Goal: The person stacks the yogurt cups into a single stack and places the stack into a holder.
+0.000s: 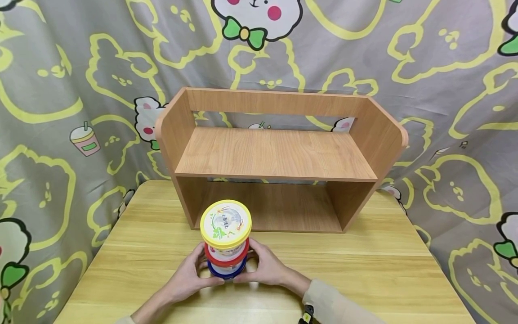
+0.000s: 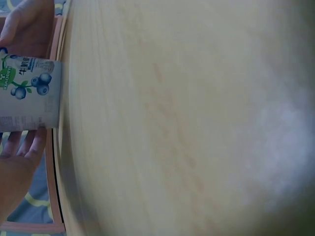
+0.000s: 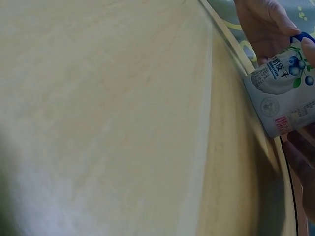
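Three round lidded food tubs stand stacked in the head view, between my two hands. On top is the yellow-lidded tub (image 1: 225, 224), below it the red-lidded tub (image 1: 227, 254), and lowest the blue-lidded tub (image 1: 227, 269), which has blueberries printed on its side. My left hand (image 1: 189, 275) grips the stack low down from the left, thumb in front. From the right, my right hand (image 1: 267, 264) holds it the same way. Both wrist views show the white wall of the blue-lidded tub (image 2: 34, 93) between the hands. I cannot tell whether its base touches the table.
Right behind the stack stands a two-tier wooden shelf (image 1: 275, 153), its upper board and lower compartment facing me. It sits on a light wooden table (image 1: 364, 270). A patterned curtain (image 1: 101, 90) hangs behind and on both sides.
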`<state>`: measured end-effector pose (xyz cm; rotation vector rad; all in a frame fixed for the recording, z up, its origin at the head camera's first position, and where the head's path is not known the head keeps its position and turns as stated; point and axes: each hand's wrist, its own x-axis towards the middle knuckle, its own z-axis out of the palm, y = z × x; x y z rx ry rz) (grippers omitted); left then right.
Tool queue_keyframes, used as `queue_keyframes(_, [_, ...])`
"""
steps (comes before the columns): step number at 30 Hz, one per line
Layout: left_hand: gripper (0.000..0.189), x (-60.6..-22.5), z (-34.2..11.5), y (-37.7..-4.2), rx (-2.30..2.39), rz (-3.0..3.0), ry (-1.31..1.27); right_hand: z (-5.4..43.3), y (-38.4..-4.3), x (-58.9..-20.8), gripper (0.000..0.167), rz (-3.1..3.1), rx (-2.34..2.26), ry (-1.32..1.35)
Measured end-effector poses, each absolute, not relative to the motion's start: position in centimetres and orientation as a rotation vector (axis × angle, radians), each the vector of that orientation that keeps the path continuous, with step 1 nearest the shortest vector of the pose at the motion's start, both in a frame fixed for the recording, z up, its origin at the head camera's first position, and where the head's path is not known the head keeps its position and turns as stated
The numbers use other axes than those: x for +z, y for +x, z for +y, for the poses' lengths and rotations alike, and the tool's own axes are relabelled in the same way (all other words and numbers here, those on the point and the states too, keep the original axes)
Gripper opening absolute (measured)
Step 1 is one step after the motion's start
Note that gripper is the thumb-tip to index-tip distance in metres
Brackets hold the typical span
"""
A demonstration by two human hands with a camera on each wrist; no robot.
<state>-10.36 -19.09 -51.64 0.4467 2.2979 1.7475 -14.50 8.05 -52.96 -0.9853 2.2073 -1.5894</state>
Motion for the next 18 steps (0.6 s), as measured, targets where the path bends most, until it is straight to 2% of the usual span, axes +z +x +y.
queue_keyframes(11, [0.094,-51.5,-19.2,-10.3,1.744,2.289,0.434,8.0,-14.8,-53.1,0.08,2.208,-1.595,-1.04])
queue_keyframes(18, [0.085,-51.4,-20.2,-10.1,1.788,2.317,0.452,8.1,-14.9,-53.3,0.08,2.194,-1.608,-1.035])
